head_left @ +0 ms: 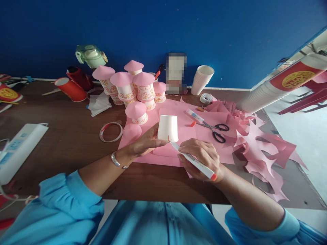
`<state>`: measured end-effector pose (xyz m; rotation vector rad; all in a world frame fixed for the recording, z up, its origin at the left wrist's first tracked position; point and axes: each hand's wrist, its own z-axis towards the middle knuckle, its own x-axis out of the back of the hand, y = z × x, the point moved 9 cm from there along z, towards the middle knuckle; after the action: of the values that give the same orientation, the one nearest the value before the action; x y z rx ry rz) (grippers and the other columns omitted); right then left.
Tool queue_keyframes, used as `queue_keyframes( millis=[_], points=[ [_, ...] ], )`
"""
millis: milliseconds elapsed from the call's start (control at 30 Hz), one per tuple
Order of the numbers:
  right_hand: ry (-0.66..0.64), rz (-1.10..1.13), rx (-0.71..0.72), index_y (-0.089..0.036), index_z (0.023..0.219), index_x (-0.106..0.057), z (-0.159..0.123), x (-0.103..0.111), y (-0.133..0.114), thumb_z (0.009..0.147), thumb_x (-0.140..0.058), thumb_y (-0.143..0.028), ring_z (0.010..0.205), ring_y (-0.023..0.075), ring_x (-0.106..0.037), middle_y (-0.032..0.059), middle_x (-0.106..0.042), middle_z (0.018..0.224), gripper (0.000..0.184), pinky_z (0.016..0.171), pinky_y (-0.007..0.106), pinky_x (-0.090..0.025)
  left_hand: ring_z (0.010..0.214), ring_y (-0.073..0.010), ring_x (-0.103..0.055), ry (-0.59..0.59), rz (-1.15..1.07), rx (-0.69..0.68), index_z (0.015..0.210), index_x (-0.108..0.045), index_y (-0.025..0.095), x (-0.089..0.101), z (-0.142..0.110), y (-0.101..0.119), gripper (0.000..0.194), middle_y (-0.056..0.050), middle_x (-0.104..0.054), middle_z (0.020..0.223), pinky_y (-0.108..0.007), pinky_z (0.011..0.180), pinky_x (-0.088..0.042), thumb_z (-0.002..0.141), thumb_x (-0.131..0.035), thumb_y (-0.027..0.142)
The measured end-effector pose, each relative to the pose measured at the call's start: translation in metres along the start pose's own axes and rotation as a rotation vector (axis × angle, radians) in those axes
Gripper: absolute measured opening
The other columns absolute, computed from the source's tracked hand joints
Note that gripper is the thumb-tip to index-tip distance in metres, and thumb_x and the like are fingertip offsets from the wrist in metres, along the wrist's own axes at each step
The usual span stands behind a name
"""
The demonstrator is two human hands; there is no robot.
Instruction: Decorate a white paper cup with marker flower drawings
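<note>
My left hand (148, 141) grips a white paper cup (167, 127), which is upside down with its rim toward me. A short red line shows on the cup near that rim. In my right hand (200, 156) is a white marker (198, 165) with an orange-red end, its tip at the cup's rim beside the line. Pink paper (163, 160) lies under both hands. Behind the cup, to the left, stand several decorated paper cups (145, 90) with pink cone roofs and red and yellow drawings. A loose pink cone (131, 132) lies near my left wrist.
Black-handled scissors (214, 129), a glue stick (195, 115) and its orange cap (192, 124) lie right of the cup. Pink scraps (265, 153) cover the right side. A tape roll (110, 132) is at left. Stacked white cups (201, 80) stand by the blue wall.
</note>
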<state>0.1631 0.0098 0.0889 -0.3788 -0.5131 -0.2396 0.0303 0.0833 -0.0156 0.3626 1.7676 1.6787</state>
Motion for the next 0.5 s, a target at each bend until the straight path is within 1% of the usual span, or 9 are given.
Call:
queue_keyframes(
  millis=[167, 267, 400, 500],
  points=[
    [-0.006, -0.002, 0.002, -0.018, 0.114, -0.061, 0.0002, -0.0004, -0.0001, 0.097, -0.064, -0.009, 0.072, 0.0178, -0.072, 0.0050, -0.072, 0.083, 0.020, 0.064, 0.030, -0.063, 0.120, -0.0292, -0.062, -0.006, -0.007, -0.016, 0.150, -0.058, 0.026, 0.0017, -0.0004, -0.0030, 0.064, -0.011, -0.070, 0.134, -0.040, 0.098, -0.051, 0.090, -0.079, 0.037],
    [-0.010, -0.002, 0.006, -0.017, 0.113, -0.061, 0.0008, -0.0005, -0.0008, 0.097, -0.063, -0.008, 0.071, 0.0178, -0.071, 0.0047, -0.072, 0.082, 0.019, 0.063, 0.030, -0.063, 0.120, -0.0291, -0.062, -0.013, -0.020, -0.012, 0.150, -0.057, 0.027, 0.0020, -0.0003, -0.0053, 0.065, -0.011, -0.070, 0.134, -0.041, 0.101, -0.051, 0.090, -0.079, 0.036],
    [-0.019, -0.005, -0.004, -0.018, 0.115, -0.061, 0.0011, -0.0004, 0.0000, 0.095, -0.064, -0.008, 0.072, 0.0173, -0.072, 0.0033, -0.072, 0.084, 0.022, 0.065, 0.029, -0.063, 0.125, -0.0300, -0.060, -0.011, -0.026, -0.018, 0.149, -0.058, 0.027, 0.0014, -0.0002, -0.0039, 0.064, -0.010, -0.071, 0.126, -0.043, 0.105, -0.050, 0.090, -0.080, 0.035],
    [-0.026, 0.000, -0.007, -0.018, 0.115, -0.062, 0.0012, -0.0006, 0.0002, 0.094, -0.065, -0.009, 0.072, 0.0176, -0.072, 0.0033, -0.072, 0.084, 0.023, 0.065, 0.029, -0.063, 0.125, -0.0298, -0.060, -0.009, -0.026, -0.014, 0.147, -0.059, 0.026, 0.0004, -0.0003, -0.0025, 0.062, -0.009, -0.071, 0.123, -0.044, 0.107, -0.049, 0.090, -0.080, 0.035]
  ],
)
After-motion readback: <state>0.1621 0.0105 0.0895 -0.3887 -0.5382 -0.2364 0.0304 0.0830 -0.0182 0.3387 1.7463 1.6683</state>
